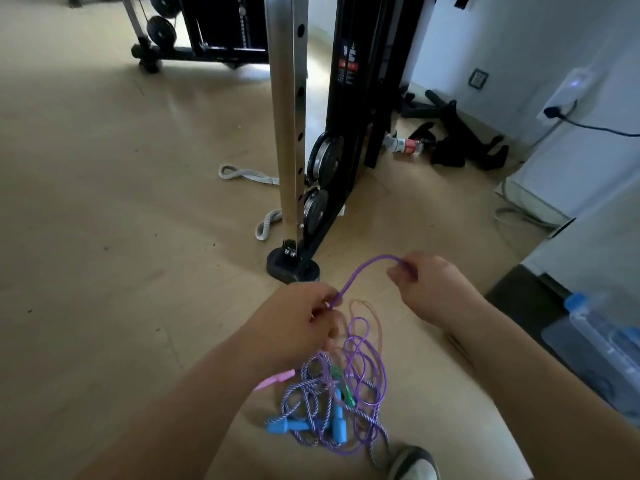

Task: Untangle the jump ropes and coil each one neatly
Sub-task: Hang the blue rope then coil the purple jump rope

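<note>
i see both hands pinching the thin purple plastic jump rope (360, 271), left hand (298, 320) and right hand (429, 282), tangled pile of ropes (332, 407) below them.

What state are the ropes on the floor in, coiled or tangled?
Tangled: the purple rope and striped rope loop over each other in one heap.
</note>
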`<state>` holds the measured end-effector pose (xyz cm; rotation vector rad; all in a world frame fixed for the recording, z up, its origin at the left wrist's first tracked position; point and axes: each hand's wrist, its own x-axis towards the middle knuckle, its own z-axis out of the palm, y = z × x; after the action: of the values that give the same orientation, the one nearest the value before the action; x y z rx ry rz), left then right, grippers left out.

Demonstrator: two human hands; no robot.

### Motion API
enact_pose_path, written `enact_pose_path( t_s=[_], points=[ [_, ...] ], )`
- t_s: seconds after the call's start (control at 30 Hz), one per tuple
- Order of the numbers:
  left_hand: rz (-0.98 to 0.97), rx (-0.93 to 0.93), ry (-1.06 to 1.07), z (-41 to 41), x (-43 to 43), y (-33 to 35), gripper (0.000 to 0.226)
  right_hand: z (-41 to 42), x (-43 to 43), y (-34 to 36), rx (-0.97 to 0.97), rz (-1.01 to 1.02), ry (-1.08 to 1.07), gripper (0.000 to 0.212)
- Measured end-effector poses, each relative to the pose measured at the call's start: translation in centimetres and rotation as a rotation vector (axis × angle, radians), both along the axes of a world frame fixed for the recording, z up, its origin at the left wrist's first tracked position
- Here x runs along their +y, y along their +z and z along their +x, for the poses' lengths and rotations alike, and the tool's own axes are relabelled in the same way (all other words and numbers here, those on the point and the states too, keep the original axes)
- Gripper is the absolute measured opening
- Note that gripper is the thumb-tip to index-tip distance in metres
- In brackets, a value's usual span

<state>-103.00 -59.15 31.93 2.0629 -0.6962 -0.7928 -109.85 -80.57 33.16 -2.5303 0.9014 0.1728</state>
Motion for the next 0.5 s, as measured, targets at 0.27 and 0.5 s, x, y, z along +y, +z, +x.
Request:
enact_pose_path(
  t_s=[0.27,0.5],
  points=[
    [-0.405,0.283,0.385,0.5,-1.5,3.2,0.012,0.4,2.4,0.2,0.094,0.219,0.24,0.049],
    [-0.499,0.462,0.517,1.5,-1.6,2.5,0.028,0.4,5.2,0.0,0.043,0.476,0.415,0.025]
  ],
)
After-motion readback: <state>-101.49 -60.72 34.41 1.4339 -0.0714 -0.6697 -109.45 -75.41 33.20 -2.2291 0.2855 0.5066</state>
